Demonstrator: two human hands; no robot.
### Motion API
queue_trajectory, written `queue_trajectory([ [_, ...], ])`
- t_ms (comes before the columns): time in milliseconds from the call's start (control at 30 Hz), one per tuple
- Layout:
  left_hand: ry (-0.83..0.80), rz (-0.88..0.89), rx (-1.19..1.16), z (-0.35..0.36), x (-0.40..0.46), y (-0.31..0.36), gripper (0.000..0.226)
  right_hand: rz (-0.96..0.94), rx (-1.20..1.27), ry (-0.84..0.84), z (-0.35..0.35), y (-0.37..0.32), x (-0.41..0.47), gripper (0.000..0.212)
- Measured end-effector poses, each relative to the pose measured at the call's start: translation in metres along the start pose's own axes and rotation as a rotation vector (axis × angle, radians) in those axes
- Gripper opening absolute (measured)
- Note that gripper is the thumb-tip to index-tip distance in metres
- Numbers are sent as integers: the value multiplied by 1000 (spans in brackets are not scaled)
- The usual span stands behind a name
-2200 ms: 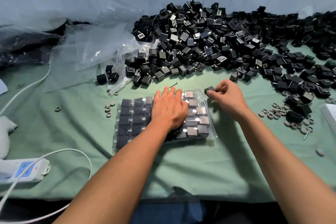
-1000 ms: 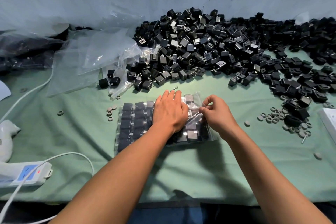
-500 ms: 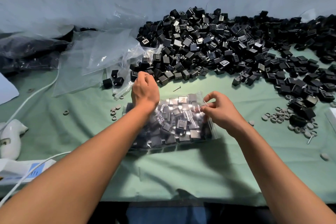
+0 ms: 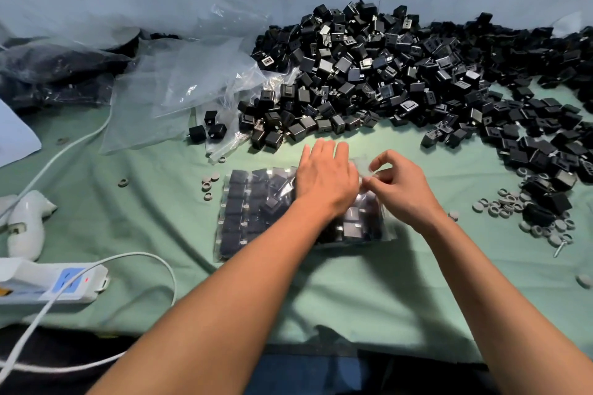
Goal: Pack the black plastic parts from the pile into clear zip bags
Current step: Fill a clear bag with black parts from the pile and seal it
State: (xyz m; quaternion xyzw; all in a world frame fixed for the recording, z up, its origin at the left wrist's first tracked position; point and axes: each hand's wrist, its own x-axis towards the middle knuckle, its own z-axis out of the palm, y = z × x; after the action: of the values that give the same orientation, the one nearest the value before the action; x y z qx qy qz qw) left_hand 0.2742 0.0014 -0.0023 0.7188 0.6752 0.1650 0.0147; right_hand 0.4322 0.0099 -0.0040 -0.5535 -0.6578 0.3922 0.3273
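A clear zip bag (image 4: 253, 212) filled with black plastic parts lies flat on the green cloth at the table's middle. My left hand (image 4: 325, 178) rests flat on the bag's upper right part with its fingers straight, pressing it down. Beside it, my right hand (image 4: 398, 186) pinches the bag's right edge between thumb and fingers. The big pile of black plastic parts (image 4: 401, 74) stretches across the back and down the right side.
Empty clear bags (image 4: 179, 83) lie at the back left beside dark filled bags (image 4: 54, 74). A white power strip (image 4: 48, 282) with its cable sits at the front left. Small grey rings (image 4: 500, 205) are scattered right of the bag.
My left hand had lifted the bag's top left corner, jumbling the parts; now the bag lies flat again and that hand presses on it. My right hand stays at the bag's right edge.
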Motion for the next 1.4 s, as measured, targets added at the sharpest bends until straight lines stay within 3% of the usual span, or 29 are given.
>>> queue_trajectory([
  [100, -187, -110, 121, 12, -2, -6, 55, 61, -52, 205, -20, 11, 19, 8],
  [233, -156, -128, 105, 16, -6, -5, 51, 128, -468, 431, -55, 38, 56, 14],
  [367, -106, -124, 37, 14, -8, -7, 41, 140, -784, 246, -70, 59, 88, 51],
  [500, -91, -126, 12, 13, -8, -7, 39, -13, -920, 91, -69, 67, 101, 45],
  [600, -90, -132, 6, 13, -8, -7, 39, -112, -763, 43, -57, 59, 95, 39],
  [767, -97, -144, -1, 13, -8, -7, 38, -36, -283, 109, -43, 32, 59, 33],
  [900, -100, -155, -8, 12, -8, -6, 39, 65, 109, -77, -36, 23, 28, 21],
  [1000, -87, -161, -22, 11, -9, -5, 38, 55, 100, -188, -36, 24, 19, 4],
  [1067, -80, -163, -27, 11, -9, -5, 38, 65, 132, -211, -36, 25, 16, 10],
  [1200, -76, -156, -32, 11, -9, -6, 39, 115, 253, -115, -30, 26, 9, 11],
  [1400, -67, -152, -45, 12, -9, -7, 40, -54, 298, 14, -25, 35, -1, 12],
])
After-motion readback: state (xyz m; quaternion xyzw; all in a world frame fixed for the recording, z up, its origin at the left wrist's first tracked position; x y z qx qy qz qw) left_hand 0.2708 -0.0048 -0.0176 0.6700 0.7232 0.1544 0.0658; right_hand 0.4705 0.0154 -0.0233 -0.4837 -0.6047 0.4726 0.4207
